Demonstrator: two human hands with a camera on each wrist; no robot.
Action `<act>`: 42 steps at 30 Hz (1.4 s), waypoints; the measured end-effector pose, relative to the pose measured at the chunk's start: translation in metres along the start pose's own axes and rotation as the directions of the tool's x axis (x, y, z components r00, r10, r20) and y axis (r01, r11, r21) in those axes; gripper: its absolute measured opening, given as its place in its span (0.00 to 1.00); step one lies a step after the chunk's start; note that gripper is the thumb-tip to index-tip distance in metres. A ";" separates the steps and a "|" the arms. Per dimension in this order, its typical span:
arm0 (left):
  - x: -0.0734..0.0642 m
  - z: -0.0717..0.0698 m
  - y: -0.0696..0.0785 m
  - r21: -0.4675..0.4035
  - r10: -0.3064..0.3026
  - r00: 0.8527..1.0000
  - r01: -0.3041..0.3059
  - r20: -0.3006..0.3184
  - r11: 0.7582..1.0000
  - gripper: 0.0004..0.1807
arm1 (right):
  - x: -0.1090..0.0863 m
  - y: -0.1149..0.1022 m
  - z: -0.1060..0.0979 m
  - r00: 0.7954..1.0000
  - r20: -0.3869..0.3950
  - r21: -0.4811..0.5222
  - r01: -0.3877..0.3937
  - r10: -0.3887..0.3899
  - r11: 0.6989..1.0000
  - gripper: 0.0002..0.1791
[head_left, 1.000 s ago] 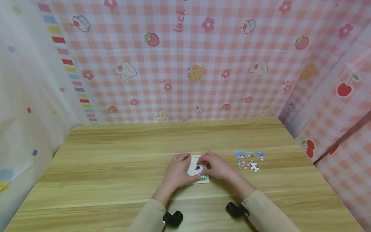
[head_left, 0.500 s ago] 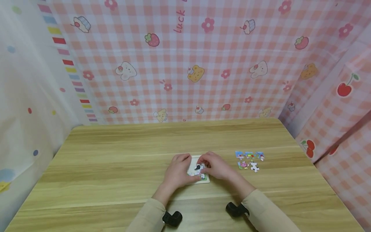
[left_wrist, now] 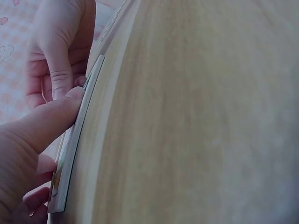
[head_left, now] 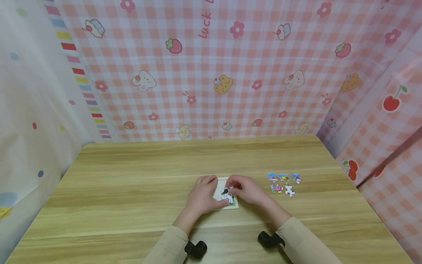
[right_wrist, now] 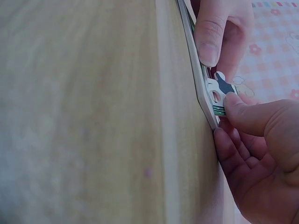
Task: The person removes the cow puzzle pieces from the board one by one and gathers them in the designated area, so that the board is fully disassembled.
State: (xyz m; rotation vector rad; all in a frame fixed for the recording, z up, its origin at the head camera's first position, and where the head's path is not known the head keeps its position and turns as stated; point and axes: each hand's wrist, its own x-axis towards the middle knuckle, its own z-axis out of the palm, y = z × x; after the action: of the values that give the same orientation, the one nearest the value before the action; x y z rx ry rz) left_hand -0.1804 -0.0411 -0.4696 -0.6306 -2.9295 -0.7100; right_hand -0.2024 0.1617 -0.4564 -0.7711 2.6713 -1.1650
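Observation:
A small pale puzzle board (head_left: 220, 184) lies on the table between my hands, with a few picture pieces in its lower part. My left hand (head_left: 202, 195) holds it, thumb over the near edge and fingers at the left side. In the right wrist view, my right hand (right_wrist: 266, 140) pinches a puzzle piece (right_wrist: 223, 87) printed in white, black and green, tilted above the board's right side. The right hand's lower fingers touch the board's edge. The left hand covers the board's left part, and the right hand hides some of its right side.
Several loose puzzle pieces (head_left: 284, 177) lie in two short rows to the right of the board. One of them, a white piece (head_left: 289, 190), shows no picture. Wood-grain table (head_left: 132, 190) surrounds the board, and a pink checked cloth (head_left: 197, 106) hangs behind it.
My right hand has shifted slightly, and the piece in its fingers has tilted up from the board. The left hand stays where it was.

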 end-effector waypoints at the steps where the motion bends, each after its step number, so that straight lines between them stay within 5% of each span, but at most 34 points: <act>1: 0.000 0.000 0.000 -0.001 0.001 1.000 -0.001 -0.001 1.000 0.50 | 0.000 0.000 0.000 1.000 -0.001 0.003 -0.002 0.002 1.000 0.06; 17: 0.000 0.000 -0.001 -0.011 0.001 1.000 -0.001 -0.001 1.000 0.50 | 0.000 -0.001 0.000 1.000 -0.004 -0.027 -0.002 0.002 1.000 0.07; 24: -0.001 0.001 -0.001 -0.011 0.000 1.000 0.000 -0.001 1.000 0.50 | -0.006 -0.002 -0.005 0.995 -0.078 0.041 -0.057 0.060 0.998 0.06; 35: -0.002 0.002 -0.002 -0.033 0.029 0.999 -0.030 -0.019 0.999 0.47 | -0.038 0.017 -0.040 0.971 -0.215 0.052 -0.095 0.104 0.994 0.04; 42: -0.002 0.003 -0.004 -0.057 0.020 1.000 -0.021 -0.023 0.998 0.46 | -0.065 0.037 -0.063 0.951 -0.300 0.099 -0.053 0.081 0.994 0.05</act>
State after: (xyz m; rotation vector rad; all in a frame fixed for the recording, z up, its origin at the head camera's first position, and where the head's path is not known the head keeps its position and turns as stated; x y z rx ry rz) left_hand -0.1797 -0.0435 -0.4747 -0.6520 -2.8871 -0.7959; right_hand -0.1808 0.2566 -0.4448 -0.5180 2.8328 -1.4819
